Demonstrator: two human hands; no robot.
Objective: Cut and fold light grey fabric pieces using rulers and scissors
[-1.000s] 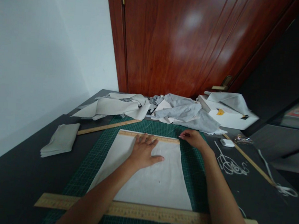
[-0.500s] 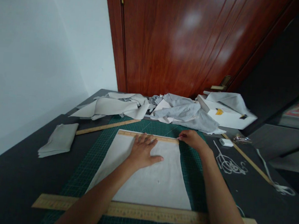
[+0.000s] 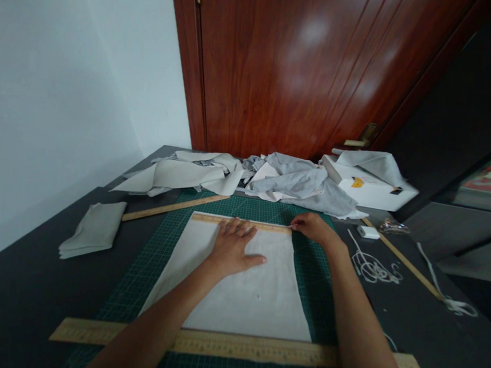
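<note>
Box (image 3: 376, 194) beneath grey cloth (image 3: 374, 162); left fingers (image 3: 232, 227) apart on ruler (image 3: 271, 228), right fingers (image 3: 300, 221) clamped on thin pale item (image 3: 291, 226).

Single head-worn camera looks forward and down from above near edge of flat dark-grey table (image 3: 20, 307). Bare left hand (image 3: 233, 249) close, 6 o'clock; bare right hand (image 3: 314, 228), 4 o'clock. Glossy red-brown wooden door (image 3: 281, 67) farther, 12 o'clock.
</note>
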